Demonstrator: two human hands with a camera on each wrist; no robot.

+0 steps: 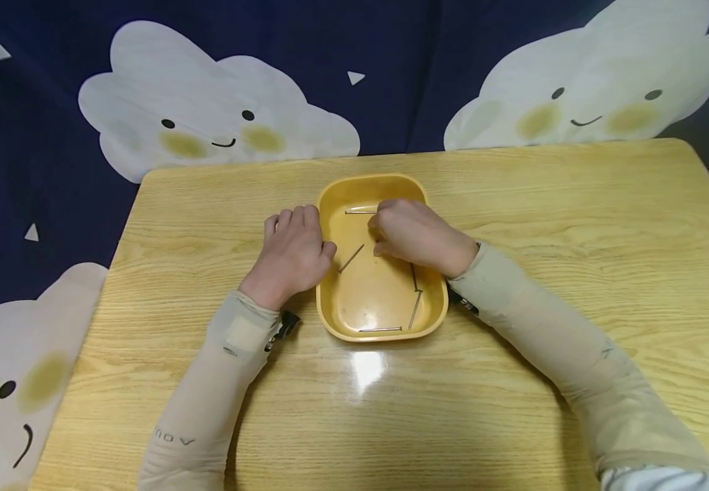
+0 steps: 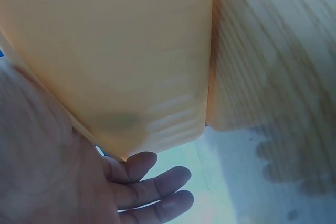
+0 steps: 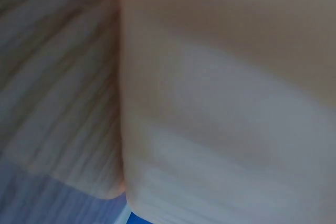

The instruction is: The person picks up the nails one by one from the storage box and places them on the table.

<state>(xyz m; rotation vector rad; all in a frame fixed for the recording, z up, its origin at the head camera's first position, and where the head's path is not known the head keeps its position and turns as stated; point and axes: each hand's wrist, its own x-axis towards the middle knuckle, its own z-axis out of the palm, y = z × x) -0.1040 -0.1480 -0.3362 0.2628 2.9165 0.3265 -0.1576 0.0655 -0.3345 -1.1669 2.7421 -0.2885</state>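
Note:
A yellow plastic tray (image 1: 369, 335) stands on the table with several metal nails inside. My left hand (image 1: 293, 256) holds its left rim, thumb over the edge and fingers outside, as the left wrist view also shows. My right hand (image 1: 416, 232) is inside the far right part of the tray, fingers bent, thumb and index apart. One nail (image 1: 359, 212) at the far end runs up to the right hand's fingers; whether they hold it I cannot tell. A slanted nail (image 1: 351, 258) lies near the left thumb. Another nail (image 1: 414, 278) is partly hidden below the right hand.
A nail (image 1: 381, 330) lies along the tray's near end, and one more nail (image 1: 414, 310) slants by the near right corner. The wooden table (image 1: 575, 204) surrounds the tray. Behind it hangs a dark blue cloth (image 1: 391, 82) with cloud prints.

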